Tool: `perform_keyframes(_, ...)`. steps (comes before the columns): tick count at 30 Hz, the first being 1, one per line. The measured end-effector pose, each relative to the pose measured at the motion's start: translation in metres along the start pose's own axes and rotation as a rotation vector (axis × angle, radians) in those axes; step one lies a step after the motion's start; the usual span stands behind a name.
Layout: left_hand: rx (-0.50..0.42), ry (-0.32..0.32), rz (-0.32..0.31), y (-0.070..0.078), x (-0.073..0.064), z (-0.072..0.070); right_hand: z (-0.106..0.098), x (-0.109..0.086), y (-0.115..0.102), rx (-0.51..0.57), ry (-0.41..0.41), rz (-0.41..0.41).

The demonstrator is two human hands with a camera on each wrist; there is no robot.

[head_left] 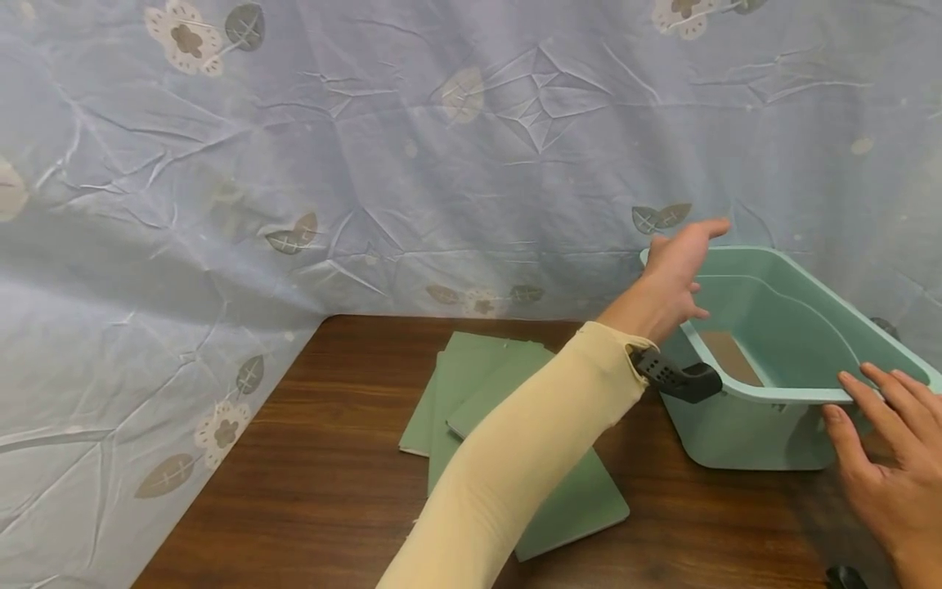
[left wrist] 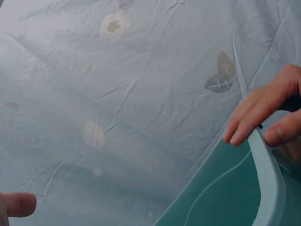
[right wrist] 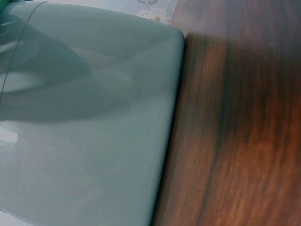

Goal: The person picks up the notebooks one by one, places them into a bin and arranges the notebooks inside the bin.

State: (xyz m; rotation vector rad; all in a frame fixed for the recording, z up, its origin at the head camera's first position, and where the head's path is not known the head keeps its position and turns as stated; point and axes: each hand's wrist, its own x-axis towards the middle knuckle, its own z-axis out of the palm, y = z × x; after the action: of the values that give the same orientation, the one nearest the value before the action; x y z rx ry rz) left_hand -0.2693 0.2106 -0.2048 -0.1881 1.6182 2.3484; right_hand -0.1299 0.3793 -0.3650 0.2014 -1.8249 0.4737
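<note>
A pale green plastic bin (head_left: 743, 429) stands on the table at the right, with a brown patch (head_left: 728, 358) visible inside. My left hand (head_left: 671, 278) is over the bin's far left side, thumb stretched out and nothing seen in its grasp. In the left wrist view its thumb (left wrist: 19, 205) shows apart from the bin. My right hand (head_left: 901, 458) holds the bin's near rim, fingers over the edge and thumb on the outer side. The right wrist view shows the bin's outer wall (right wrist: 94, 141), with no hand in it.
Several green notebooks (head_left: 577, 503) lie overlapped on the brown wooden table (head_left: 316, 474), partly behind my left sleeve. A flowered cloth (head_left: 441, 164) hangs behind the table and down its left side. A small black object (head_left: 846, 577) sits at the bottom right edge.
</note>
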Motion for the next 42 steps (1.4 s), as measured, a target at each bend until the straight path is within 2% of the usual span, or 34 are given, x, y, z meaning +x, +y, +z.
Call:
perform_keyframes(3,0.085,-0.036,-0.001,0.001,-0.001,-0.002,0.000,0.001,-0.002,0.006,-0.001,0.001)
perform_keyframes(6,0.221,-0.073,0.041,0.002,-0.003,-0.004,0.000,0.002,-0.003,0.011,0.003,-0.004)
perform_keyframes(13,0.532,-0.194,0.223,-0.002,-0.006,-0.018,0.003,-0.002,0.004,0.016,0.045,-0.044)
perform_keyframes(15,0.646,-0.221,0.288,-0.004,-0.007,-0.024,0.005,-0.004,0.007,0.020,0.051,-0.054)
perform_keyframes(20,1.067,-0.164,0.482,-0.008,-0.010,-0.034,0.004,-0.007,0.015,-0.005,0.026,-0.049)
perform_keyframes(22,1.228,-0.130,0.528,-0.009,-0.011,-0.036,0.003,-0.008,0.017,-0.020,0.012,-0.046)
perform_keyframes(25,1.389,-0.115,0.556,-0.011,-0.014,-0.040,0.003,-0.008,0.017,-0.019,0.015,-0.043)
perform_keyframes(28,1.490,-0.110,0.569,-0.012,-0.015,-0.044,0.002,-0.007,0.014,-0.014,0.013,-0.031)
perform_keyframes(32,1.639,-0.079,0.619,-0.013,-0.015,-0.050,0.001,-0.004,0.003,-0.005,0.010,-0.014)
perform_keyframes(35,1.709,-0.054,0.638,-0.013,-0.015,-0.058,0.000,-0.003,-0.002,-0.003,0.016,-0.016)
perform_keyframes(42,1.711,-0.030,0.655,-0.011,-0.014,-0.079,0.001,-0.003,-0.003,0.004,0.011,-0.004)
